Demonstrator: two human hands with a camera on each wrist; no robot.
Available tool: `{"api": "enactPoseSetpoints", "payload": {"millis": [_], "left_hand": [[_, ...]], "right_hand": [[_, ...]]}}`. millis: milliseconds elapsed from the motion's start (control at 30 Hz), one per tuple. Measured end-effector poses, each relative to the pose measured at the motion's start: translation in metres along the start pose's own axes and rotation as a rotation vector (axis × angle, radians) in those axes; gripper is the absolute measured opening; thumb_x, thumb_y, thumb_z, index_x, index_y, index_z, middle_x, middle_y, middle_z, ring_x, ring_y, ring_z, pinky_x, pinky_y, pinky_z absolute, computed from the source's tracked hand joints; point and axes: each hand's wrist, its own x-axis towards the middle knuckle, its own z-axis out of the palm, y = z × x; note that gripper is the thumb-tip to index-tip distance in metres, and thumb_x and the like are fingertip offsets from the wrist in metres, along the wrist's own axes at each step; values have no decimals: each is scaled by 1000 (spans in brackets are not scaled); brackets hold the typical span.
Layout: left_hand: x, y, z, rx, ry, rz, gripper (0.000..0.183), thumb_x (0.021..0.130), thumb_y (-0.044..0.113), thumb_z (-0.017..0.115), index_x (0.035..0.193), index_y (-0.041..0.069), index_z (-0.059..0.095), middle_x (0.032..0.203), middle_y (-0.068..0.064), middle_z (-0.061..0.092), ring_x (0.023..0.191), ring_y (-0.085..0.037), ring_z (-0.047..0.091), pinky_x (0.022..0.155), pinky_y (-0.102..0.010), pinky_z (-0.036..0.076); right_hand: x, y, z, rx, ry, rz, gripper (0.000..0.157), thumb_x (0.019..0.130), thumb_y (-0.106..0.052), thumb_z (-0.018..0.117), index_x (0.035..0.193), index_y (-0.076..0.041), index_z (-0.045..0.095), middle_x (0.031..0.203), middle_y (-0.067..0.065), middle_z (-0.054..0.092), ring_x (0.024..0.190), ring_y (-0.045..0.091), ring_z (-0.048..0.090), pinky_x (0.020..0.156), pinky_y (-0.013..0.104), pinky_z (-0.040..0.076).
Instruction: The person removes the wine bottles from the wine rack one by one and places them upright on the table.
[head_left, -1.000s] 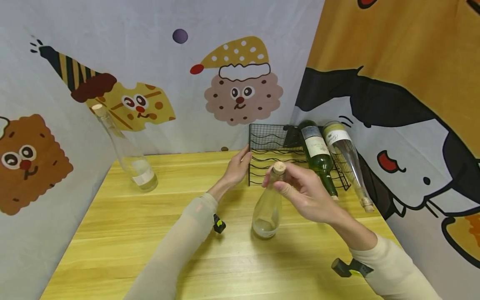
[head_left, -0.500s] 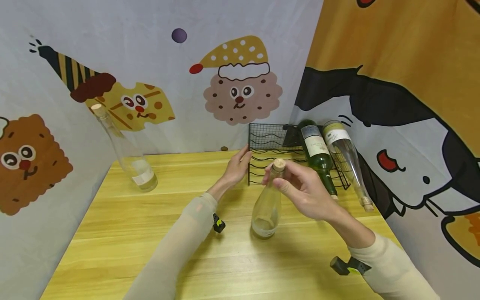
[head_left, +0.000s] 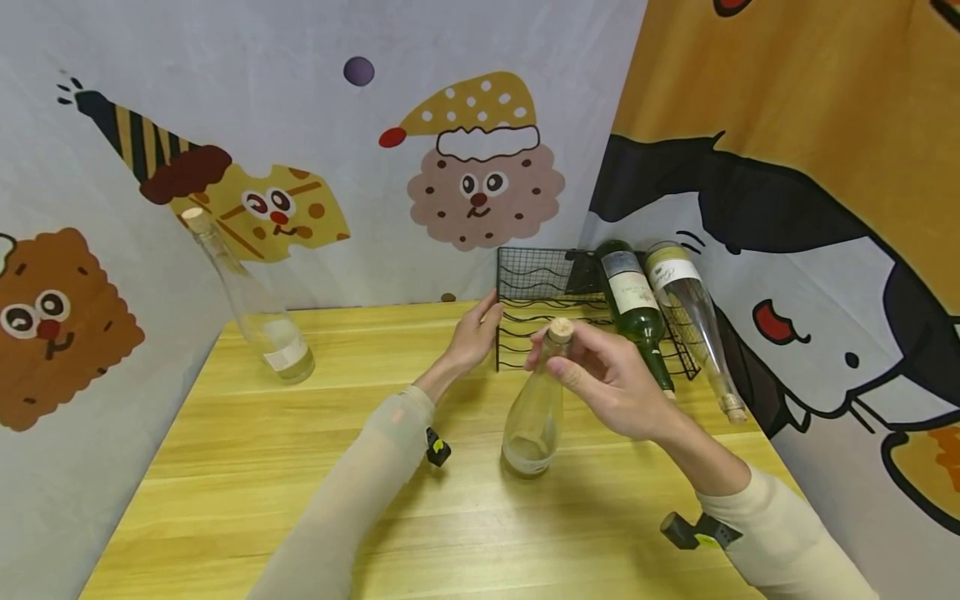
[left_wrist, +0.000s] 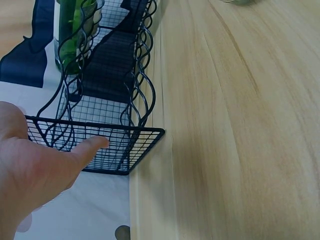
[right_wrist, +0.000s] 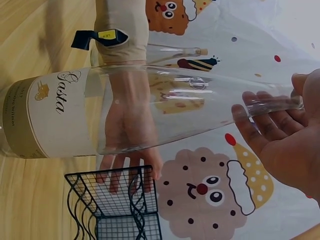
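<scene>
A clear glass bottle (head_left: 533, 417) with a cork and a cream label reading "Gasta" stands upright in front of me. My right hand (head_left: 615, 387) pinches its neck just below the cork, thumb on the near side. Whether its base touches the table cannot be told. Against the left mesh end of a black wire wine rack (head_left: 551, 271) my left hand (head_left: 472, 340) rests with straight fingers; in the left wrist view the thumb lies along that mesh. A corked green bottle (head_left: 633, 296) and a clear corked bottle (head_left: 690, 304) lie in the rack, necks toward me.
Another clear corked bottle (head_left: 281, 342) stands at the back left of the wooden table (head_left: 247, 467). A printed cloth (head_left: 300, 100) hangs behind the table and along its sides. Both forearms reach in from the near edge.
The bottle and my right hand stay almost in place, with only a very slight shift of the bottle. My left hand and the rack have not visibly moved.
</scene>
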Motion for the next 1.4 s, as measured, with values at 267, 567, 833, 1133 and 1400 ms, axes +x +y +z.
{"api": "enactPoseSetpoints", "payload": {"millis": [267, 567, 833, 1133, 1400], "left_hand": [[0, 1, 0, 9, 8, -10, 67, 124, 47, 39, 181, 14, 26, 181, -16, 43, 106, -36, 70, 109, -46, 59], [0, 1, 0, 20, 14, -12, 66, 124, 47, 39, 181, 16, 27, 180, -15, 46, 116, -32, 70, 111, -45, 59], [1, 0, 0, -11, 0, -12, 66, 124, 44, 39, 182, 14, 25, 163, -26, 61, 57, -10, 43, 66, -27, 48], [0, 1, 1, 8, 10, -25, 67, 124, 46, 38, 182, 15, 26, 176, -18, 51, 75, -23, 59, 86, -37, 58], [0, 1, 0, 9, -10, -18, 71, 123, 51, 37, 182, 13, 24, 186, -14, 35, 159, -37, 55, 131, -55, 50]], "right_hand": [[-1, -1, -2, -16, -13, 23, 30, 112, 7, 59, 142, 7, 66, 119, 20, 80, 113, 10, 80, 98, 23, 68], [0, -2, -4, -41, -46, 61, 41, 110, 11, 59, 151, 6, 60, 142, 23, 74, 134, 11, 73, 111, 24, 63], [-1, -2, -4, -11, -98, 92, 54, 110, 10, 56, 163, 1, 52, 162, 24, 61, 153, 17, 60, 134, 25, 43], [-1, -6, -7, -28, -151, 95, 64, 110, 7, 53, 172, -6, 43, 174, 19, 52, 163, 18, 50, 138, 29, 39], [-4, -7, -12, -49, -176, 101, 66, 114, -4, 51, 177, -16, 37, 181, 12, 43, 170, 23, 41, 141, 28, 33]]}}
